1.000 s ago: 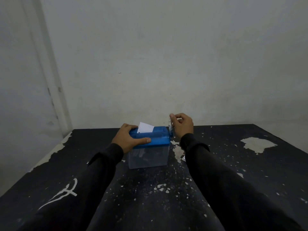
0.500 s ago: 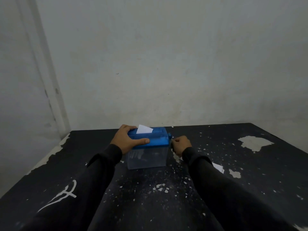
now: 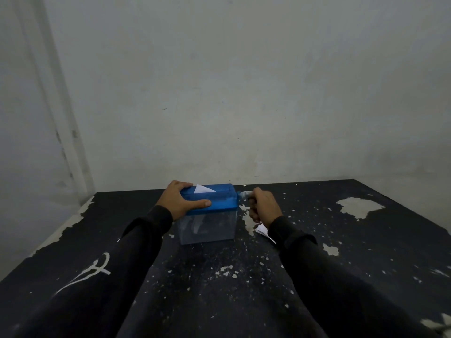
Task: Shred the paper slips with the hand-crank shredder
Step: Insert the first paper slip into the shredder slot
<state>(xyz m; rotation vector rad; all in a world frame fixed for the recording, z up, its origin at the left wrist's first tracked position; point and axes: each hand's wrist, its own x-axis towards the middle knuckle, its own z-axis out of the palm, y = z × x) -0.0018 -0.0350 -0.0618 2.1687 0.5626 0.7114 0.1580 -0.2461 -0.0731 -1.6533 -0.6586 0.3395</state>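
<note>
A person works a small shredder [image 3: 210,211] standing toward the far edge of a dark, paint-chipped counter [image 3: 366,252], close to a pale wall [image 3: 244,93]. The left hand [image 3: 181,201] clamps the blue lid, fingers [image 3: 180,185] hooked over its far-left corner and thumb pressed along the near face, apparently to pin the light box down so it does not skid or tip under the cranking. The right hand [image 3: 264,207] is curled around the crank [image 3: 245,194] that juts from the lid's right end, placed there to drive the cutters. A white slip [image 3: 203,189] stands in the top slot with only a triangular corner showing, so this one looks nearly fed through. The clear bin below appears to hold strips, though the view is too dim to be sure. Another slip [image 3: 262,230] lies on the counter just right of the shredder, partly under the right sleeve [image 3: 317,264], seemingly kept within reach for the next feed.
</note>
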